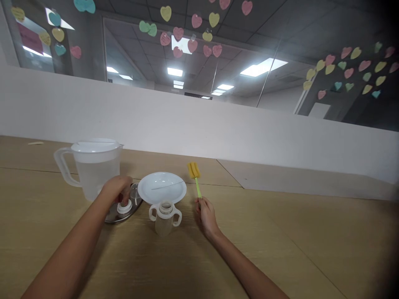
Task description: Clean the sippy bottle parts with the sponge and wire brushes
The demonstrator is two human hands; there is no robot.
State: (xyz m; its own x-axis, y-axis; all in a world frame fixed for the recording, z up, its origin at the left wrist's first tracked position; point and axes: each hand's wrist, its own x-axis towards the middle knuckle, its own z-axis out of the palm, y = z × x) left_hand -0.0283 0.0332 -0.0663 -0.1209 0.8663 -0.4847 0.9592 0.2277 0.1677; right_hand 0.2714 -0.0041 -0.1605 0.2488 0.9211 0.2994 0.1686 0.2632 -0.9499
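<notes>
My right hand [206, 215] is closed around the green handle of a bottle brush [195, 176] whose yellow sponge head points up and away. My left hand [116, 189] reaches over a metal tray [112, 216], fingers curled down onto a small white bottle part [124, 206]; a clear cap [134, 193] stands beside it on the tray. Between my hands stands a clear baby bottle with two white handles [165, 216], its top open. Just behind the bottle lies a white plate [162, 187].
A translucent pitcher [92, 167] with a white lid and some water stands at the left, behind my left hand. All of it rests on a wooden table [280, 232]. A low white partition [218, 128] runs along the table's far edge.
</notes>
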